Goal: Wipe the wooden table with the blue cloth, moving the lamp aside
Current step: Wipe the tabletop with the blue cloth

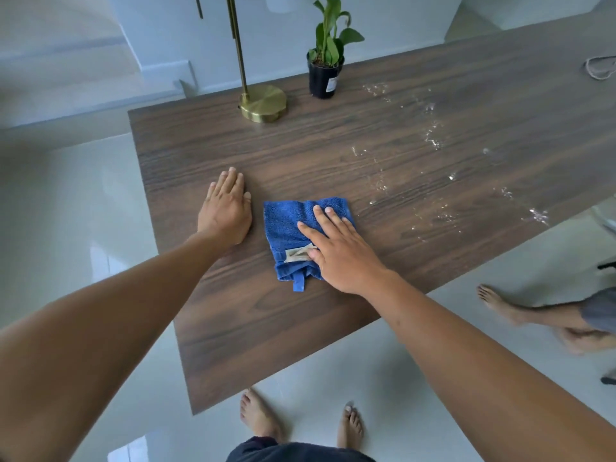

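The left hand lies flat and open on the worktop, just beside the cloth. The right hand presses flat on the cloth, fingers spread. The lamp stands at the far edge, a plant beside it; droplets lie rightward.

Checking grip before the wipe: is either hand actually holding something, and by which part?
Nothing is gripped. The right hand lies flat on the blue cloth, pressing its right half; the left hand rests flat on the bare table.
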The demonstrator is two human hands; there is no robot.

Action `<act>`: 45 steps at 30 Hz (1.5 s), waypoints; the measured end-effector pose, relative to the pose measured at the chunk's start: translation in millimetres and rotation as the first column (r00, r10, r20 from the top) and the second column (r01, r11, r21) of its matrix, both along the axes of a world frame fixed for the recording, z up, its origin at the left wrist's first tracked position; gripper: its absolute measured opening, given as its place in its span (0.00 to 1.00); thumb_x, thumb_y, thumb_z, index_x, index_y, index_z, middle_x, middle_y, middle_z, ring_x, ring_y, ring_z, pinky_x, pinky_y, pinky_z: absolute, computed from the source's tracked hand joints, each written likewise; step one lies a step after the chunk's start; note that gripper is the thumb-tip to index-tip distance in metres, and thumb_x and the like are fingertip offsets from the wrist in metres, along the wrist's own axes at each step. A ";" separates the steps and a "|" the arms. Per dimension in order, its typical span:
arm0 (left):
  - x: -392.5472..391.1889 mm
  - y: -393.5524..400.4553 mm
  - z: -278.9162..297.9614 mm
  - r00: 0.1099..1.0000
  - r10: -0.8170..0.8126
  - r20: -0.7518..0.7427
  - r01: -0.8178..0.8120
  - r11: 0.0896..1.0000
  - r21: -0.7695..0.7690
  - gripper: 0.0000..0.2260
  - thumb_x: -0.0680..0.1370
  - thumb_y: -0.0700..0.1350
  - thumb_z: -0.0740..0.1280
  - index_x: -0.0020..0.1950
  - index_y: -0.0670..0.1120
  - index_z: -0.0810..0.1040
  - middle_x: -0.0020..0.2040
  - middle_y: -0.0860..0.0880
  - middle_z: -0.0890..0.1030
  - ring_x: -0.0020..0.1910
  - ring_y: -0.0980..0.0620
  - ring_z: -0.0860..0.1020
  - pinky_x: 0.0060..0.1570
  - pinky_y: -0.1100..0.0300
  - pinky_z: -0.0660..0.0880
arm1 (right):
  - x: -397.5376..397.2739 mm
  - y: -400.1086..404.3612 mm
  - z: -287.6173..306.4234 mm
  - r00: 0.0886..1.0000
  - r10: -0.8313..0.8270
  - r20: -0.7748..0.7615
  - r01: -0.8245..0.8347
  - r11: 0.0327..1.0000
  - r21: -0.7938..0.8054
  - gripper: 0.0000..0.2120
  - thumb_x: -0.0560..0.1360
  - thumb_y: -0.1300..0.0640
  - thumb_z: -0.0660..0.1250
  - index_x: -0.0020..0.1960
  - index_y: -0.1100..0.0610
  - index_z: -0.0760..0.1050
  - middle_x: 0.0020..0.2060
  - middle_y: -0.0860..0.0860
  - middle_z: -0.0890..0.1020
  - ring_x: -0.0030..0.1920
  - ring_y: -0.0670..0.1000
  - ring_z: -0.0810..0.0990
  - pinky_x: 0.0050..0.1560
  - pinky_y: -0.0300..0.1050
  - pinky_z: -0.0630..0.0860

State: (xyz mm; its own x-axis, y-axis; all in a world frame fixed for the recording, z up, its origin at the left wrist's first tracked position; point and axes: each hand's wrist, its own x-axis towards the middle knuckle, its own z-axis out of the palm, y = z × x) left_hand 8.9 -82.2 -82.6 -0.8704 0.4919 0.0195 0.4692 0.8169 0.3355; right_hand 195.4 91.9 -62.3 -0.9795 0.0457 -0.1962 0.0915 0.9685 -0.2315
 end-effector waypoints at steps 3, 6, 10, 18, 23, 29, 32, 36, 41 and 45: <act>26.9 9.6 -2.7 0.998 0.057 0.020 -0.057 0.998 -0.010 0.24 0.85 0.49 0.49 0.80 0.41 0.54 0.81 0.45 0.50 0.80 0.48 0.47 0.78 0.53 0.44 | 20.5 13.3 6.0 1.000 -0.009 -0.008 0.009 1.000 -0.019 0.25 0.84 0.51 0.53 0.80 0.48 0.54 0.81 0.52 0.43 0.80 0.52 0.39 0.79 0.55 0.42; 40.7 15.1 -4.0 0.995 0.093 0.020 -0.092 0.995 -0.033 0.25 0.85 0.50 0.47 0.81 0.42 0.51 0.81 0.46 0.48 0.80 0.50 0.45 0.78 0.54 0.42 | 12.4 -1.1 17.2 0.990 -0.140 0.007 0.140 0.985 -0.098 0.25 0.82 0.43 0.54 0.75 0.53 0.62 0.81 0.56 0.50 0.80 0.56 0.44 0.78 0.58 0.43; 44.2 16.1 -2.8 0.993 0.114 0.019 -0.113 0.992 -0.054 0.25 0.85 0.51 0.46 0.81 0.43 0.51 0.81 0.47 0.48 0.80 0.51 0.46 0.78 0.55 0.43 | 5.1 -34.7 3.8 0.971 -0.236 -0.027 0.236 0.972 0.016 0.40 0.76 0.27 0.46 0.81 0.49 0.50 0.79 0.61 0.49 0.79 0.64 0.42 0.76 0.66 0.40; 45.8 15.2 -4.6 0.992 0.124 -0.024 -0.126 0.990 -0.062 0.25 0.85 0.51 0.48 0.80 0.42 0.55 0.81 0.47 0.51 0.80 0.50 0.49 0.77 0.55 0.45 | 56.2 53.7 -16.4 0.984 -0.103 -0.144 0.115 0.990 0.081 0.33 0.78 0.34 0.36 0.80 0.43 0.49 0.81 0.57 0.47 0.80 0.59 0.43 0.77 0.61 0.40; 45.8 16.5 -6.6 0.991 0.125 -0.040 -0.127 0.990 -0.065 0.25 0.85 0.52 0.47 0.80 0.43 0.54 0.81 0.47 0.51 0.80 0.52 0.48 0.77 0.56 0.44 | 21.6 105.7 -16.3 0.989 -0.116 -0.088 0.124 0.987 0.100 0.29 0.81 0.35 0.42 0.80 0.40 0.44 0.81 0.55 0.41 0.80 0.56 0.38 0.77 0.61 0.38; 46.5 21.2 -4.5 0.984 0.161 -0.074 -0.165 0.985 -0.048 0.24 0.85 0.50 0.50 0.80 0.43 0.58 0.80 0.47 0.55 0.79 0.51 0.52 0.77 0.56 0.49 | -60.2 77.0 -13.8 0.993 -0.096 -0.062 0.100 0.992 0.081 0.36 0.75 0.26 0.40 0.80 0.39 0.42 0.80 0.53 0.39 0.79 0.57 0.37 0.76 0.64 0.36; 34.4 32.3 6.6 0.971 0.211 -0.117 -0.217 0.976 -0.039 0.22 0.84 0.50 0.51 0.77 0.45 0.65 0.78 0.49 0.64 0.76 0.49 0.61 0.73 0.53 0.59 | -88.9 61.2 -16.3 0.989 -0.109 -0.095 0.117 0.990 0.079 0.35 0.76 0.27 0.40 0.80 0.40 0.43 0.80 0.54 0.40 0.79 0.58 0.38 0.76 0.64 0.37; -7.7 52.9 10.2 0.985 0.144 -0.097 -0.149 0.988 -0.049 0.23 0.85 0.50 0.50 0.79 0.45 0.60 0.80 0.47 0.56 0.80 0.50 0.50 0.77 0.53 0.45 | -125.0 65.9 -17.0 0.987 -0.130 -0.093 0.137 0.988 0.075 0.35 0.77 0.28 0.40 0.80 0.40 0.44 0.80 0.54 0.41 0.79 0.58 0.38 0.76 0.64 0.37; -47.4 88.1 -0.5 0.987 0.156 0.025 -0.153 0.984 -0.093 0.26 0.85 0.54 0.45 0.81 0.45 0.49 0.81 0.49 0.46 0.80 0.53 0.42 0.77 0.55 0.40 | -188.5 76.7 -16.4 0.971 -0.227 -0.076 0.233 0.969 0.085 0.36 0.77 0.28 0.40 0.81 0.43 0.44 0.80 0.55 0.41 0.79 0.58 0.39 0.76 0.64 0.37; -51.4 92.7 -9.1 0.986 0.166 -0.022 -0.167 0.981 -0.094 0.26 0.85 0.54 0.44 0.81 0.45 0.47 0.81 0.49 0.45 0.80 0.54 0.43 0.77 0.55 0.40 | -238.7 94.2 -17.3 0.959 -0.272 -0.084 0.277 0.960 0.052 0.35 0.79 0.30 0.41 0.81 0.44 0.45 0.81 0.52 0.43 0.80 0.57 0.40 0.76 0.63 0.37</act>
